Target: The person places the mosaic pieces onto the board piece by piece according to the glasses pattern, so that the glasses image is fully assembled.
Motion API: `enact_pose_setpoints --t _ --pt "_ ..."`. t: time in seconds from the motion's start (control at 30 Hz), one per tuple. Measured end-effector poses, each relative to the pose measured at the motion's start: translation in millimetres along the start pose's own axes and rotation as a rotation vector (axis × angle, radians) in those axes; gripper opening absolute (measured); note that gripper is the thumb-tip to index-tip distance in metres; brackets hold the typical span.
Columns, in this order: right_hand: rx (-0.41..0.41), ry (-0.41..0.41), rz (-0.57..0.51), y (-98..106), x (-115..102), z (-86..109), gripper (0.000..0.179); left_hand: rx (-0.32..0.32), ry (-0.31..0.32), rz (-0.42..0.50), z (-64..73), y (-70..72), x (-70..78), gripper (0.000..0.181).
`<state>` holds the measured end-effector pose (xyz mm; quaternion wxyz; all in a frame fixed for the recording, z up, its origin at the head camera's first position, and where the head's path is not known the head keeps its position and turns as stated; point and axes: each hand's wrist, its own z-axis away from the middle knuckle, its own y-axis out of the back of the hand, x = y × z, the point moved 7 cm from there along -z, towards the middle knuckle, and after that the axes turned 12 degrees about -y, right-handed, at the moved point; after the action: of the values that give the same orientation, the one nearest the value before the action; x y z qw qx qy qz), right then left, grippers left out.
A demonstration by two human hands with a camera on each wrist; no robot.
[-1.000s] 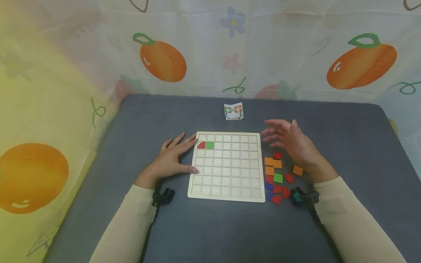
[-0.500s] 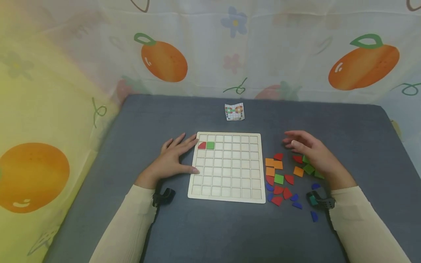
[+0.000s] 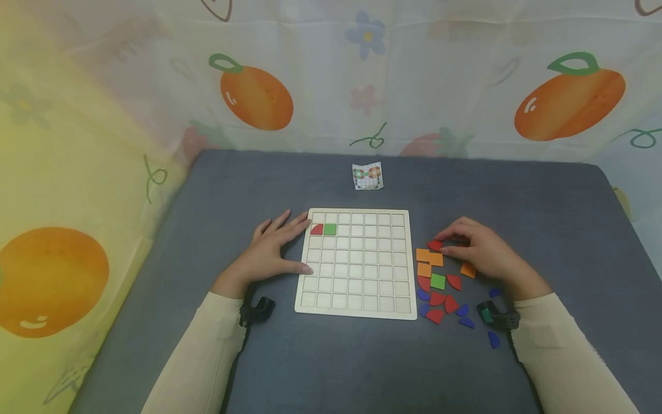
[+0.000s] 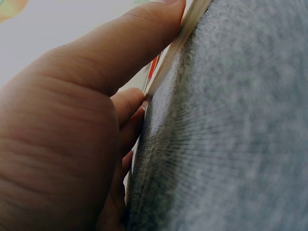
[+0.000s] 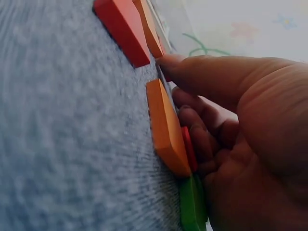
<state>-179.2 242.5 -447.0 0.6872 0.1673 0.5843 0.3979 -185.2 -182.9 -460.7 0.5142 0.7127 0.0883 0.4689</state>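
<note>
A pale wooden grid board [image 3: 360, 293] lies flat on the table. In one of its upper-left cells sits a red quarter-circle tile [image 3: 317, 229], beside a green square tile [image 3: 330, 229]. My left hand [image 3: 271, 247] rests with spread, straight fingers along the board's left edge, thumb on the rim; the left wrist view shows that thumb [image 4: 130, 38] at the wood's side. At the right, my right hand [image 3: 481, 253] pinches a loose red quarter-circle tile [image 3: 434, 245] between thumb and fingers. An orange square tile [image 5: 166, 127] lies under the palm in the right wrist view.
Several orange square tiles [image 3: 423, 269], red quarter-circles [image 3: 451, 303], blue tiles [image 3: 467, 323] and a green square [image 3: 437, 281] lie right of the board. A small pattern card [image 3: 368, 176] lies behind it. A printed curtain [image 3: 439, 75] hangs beyond the table [image 3: 269, 184].
My right hand first drew back to the right from above the board's upper-right corner, then came down left onto a red quarter-circle tile and pinched it. The left hand has stayed put.
</note>
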Motion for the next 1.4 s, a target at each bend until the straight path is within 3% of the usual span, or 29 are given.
enact_pose_setpoints --t 0.1,0.3,0.5,0.67,0.9,1.07,1.23,1.4 --pt "0.016 -0.009 0.001 -1 -2 0.4 0.017 0.001 0.002 0.000 -0.1 -0.4 -0.3 0.114" --pt "0.028 -0.011 0.012 -6 -9 0.0 0.029 0.000 -0.001 -0.008 -0.2 -1.2 -0.8 0.115" --pt "0.055 -0.017 0.034 -9 -15 -0.8 0.017 0.000 -0.003 -0.009 0.1 -0.7 -1.5 0.115" --pt "0.057 -0.028 0.011 -11 -18 0.0 0.012 0.003 0.000 -0.008 0.0 -0.9 -2.1 0.115" --pt "0.097 0.029 0.008 -8 -30 3.0 0.023 0.004 0.002 -0.013 -0.1 -2.0 -3.3 0.116" --pt "0.109 0.008 -0.065 -4 -37 4.5 0.018 0.005 0.001 -0.015 0.2 -2.8 -4.2 0.116" --pt "0.116 0.014 -0.087 -3 -48 3.0 0.024 0.010 -0.004 -0.017 0.3 -2.8 -4.7 0.115" --pt "0.132 0.017 -0.078 -4 -61 -1.8 0.015 0.011 -0.005 -0.022 0.0 -2.8 -5.2 0.115"
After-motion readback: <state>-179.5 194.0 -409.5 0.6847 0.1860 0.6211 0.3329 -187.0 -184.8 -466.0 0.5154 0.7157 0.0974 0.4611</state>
